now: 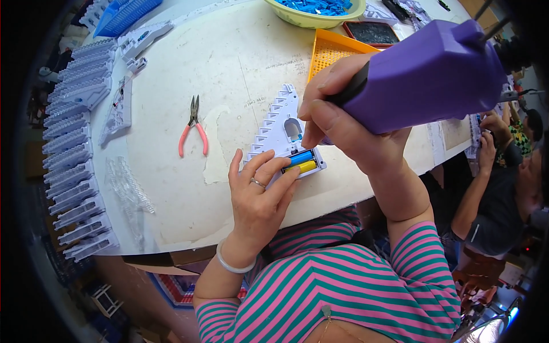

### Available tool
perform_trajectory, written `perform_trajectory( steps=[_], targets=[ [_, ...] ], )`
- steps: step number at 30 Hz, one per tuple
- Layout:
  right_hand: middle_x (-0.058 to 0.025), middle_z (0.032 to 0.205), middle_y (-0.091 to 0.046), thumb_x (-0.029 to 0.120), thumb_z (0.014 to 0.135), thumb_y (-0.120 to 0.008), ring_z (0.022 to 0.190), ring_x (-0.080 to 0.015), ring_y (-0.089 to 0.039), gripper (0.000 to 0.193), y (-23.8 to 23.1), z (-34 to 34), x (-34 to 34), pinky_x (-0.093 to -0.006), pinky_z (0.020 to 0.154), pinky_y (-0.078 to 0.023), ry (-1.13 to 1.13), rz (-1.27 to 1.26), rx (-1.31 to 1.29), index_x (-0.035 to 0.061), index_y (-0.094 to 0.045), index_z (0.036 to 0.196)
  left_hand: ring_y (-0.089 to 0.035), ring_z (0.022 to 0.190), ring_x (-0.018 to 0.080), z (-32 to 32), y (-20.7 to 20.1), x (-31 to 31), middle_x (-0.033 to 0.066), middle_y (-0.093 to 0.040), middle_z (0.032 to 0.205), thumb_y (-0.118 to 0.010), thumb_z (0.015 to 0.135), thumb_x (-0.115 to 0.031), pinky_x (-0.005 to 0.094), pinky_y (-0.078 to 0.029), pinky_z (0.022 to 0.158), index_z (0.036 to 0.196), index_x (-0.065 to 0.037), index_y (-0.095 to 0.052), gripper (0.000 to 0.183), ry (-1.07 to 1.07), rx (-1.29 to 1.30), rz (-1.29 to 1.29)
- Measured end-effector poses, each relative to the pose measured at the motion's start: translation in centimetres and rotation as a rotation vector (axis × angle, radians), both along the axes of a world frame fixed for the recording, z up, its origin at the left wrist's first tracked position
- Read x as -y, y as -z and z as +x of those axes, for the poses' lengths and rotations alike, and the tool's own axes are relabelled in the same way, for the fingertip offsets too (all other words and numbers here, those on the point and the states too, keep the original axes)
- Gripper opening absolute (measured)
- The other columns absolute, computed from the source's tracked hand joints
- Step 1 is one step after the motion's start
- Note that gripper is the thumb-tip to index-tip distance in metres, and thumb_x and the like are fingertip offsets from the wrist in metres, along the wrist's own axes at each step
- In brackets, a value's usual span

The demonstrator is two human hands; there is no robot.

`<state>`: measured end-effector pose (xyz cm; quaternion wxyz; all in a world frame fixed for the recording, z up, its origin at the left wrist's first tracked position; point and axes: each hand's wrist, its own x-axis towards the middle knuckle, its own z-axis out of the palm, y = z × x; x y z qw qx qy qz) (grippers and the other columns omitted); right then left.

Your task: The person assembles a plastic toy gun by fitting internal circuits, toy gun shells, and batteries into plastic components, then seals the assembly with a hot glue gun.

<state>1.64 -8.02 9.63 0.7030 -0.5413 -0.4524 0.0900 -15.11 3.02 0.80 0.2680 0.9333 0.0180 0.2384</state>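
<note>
A white stepped plastic housing (278,131) lies on the table in front of me. Its battery compartment at the near end holds a blue battery (301,158) and a yellow battery (307,167). My left hand (257,186) holds the housing down by its near left side, with fingertips beside the batteries. My right hand (349,117) is closed round a purple powered screwdriver (423,77), raised above the right side of the housing. The tool's tip is hidden behind my fingers. Pliers with pink handles (193,128) lie apart on the left, jaws pointing away.
Stacked white stepped housings (77,148) line the left edge, near clear plastic pieces (128,194). At the back stand a blue basket (123,17), a bowl of blue pieces (317,8), a yellow perforated tray (331,51) and a dark tray (372,32). Another person (492,194) sits at the right.
</note>
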Motion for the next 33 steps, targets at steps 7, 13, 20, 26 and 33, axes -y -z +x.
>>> perform_trajectory(
  steps=[7,13,20,26,33],
  targets=[
    [-0.0158,0.087,-0.068,-0.011,0.089,-0.065,0.067,-0.0163,-0.069,0.025,1.0,-0.3,-0.3,-0.027,0.057,-0.059,0.005,0.006,-0.036,0.0019,-0.056,0.109,-0.061,0.119,0.0264,-0.1,0.4,0.0,0.0012,-0.07,0.114,-0.083,0.081,-0.012,0.0593,-0.033,0.114,0.105,-0.013,-0.076,0.025,-0.003,0.023,-0.052],
    [-0.0148,0.087,-0.068,-0.011,0.09,-0.065,0.067,-0.016,-0.069,0.02,1.1,-0.7,-0.4,-0.0263,0.059,-0.059,0.034,-0.021,-0.123,-0.0005,-0.058,0.106,-0.06,0.119,0.0263,-0.2,0.4,0.0,0.0009,-0.069,0.114,-0.083,0.08,-0.012,0.0592,-0.034,0.114,0.105,-0.014,-0.077,0.026,-0.007,0.028,-0.059],
    [-0.0139,0.087,-0.068,-0.008,0.09,-0.065,0.068,-0.0157,-0.07,0.011,1.9,-0.6,-0.6,-0.0257,0.06,-0.058,0.025,-0.024,-0.112,-0.0029,-0.062,0.099,-0.06,0.119,0.0259,-0.1,0.6,0.1,0.0005,-0.07,0.113,-0.083,0.079,-0.011,0.0594,-0.035,0.114,0.104,-0.013,-0.076,0.026,-0.01,0.032,-0.067],
    [-0.0125,0.086,-0.068,-0.008,0.09,-0.065,0.068,-0.0143,-0.069,0.009,1.2,-0.6,-0.7,-0.0249,0.06,-0.058,0.014,-0.073,-0.212,-0.0035,-0.062,0.097,-0.061,0.118,0.0249,0.1,0.5,-0.1,-0.0003,-0.07,0.113,-0.083,0.079,-0.011,0.0606,-0.034,0.115,0.104,-0.013,-0.076,0.025,-0.005,0.044,-0.057],
    [-0.0021,0.078,-0.067,0.006,0.088,-0.078,0.066,-0.0086,-0.065,0.019,2.8,0.3,-1.2,-0.0257,0.06,-0.053,-0.061,-0.074,-0.266,0.0015,-0.064,0.1,-0.063,0.115,0.0252,0.2,0.6,-0.2,-0.0002,-0.07,0.113,-0.083,0.079,-0.009,0.0628,-0.031,0.116,0.102,-0.012,-0.077,0.025,-0.006,0.037,-0.043]
  ],
)
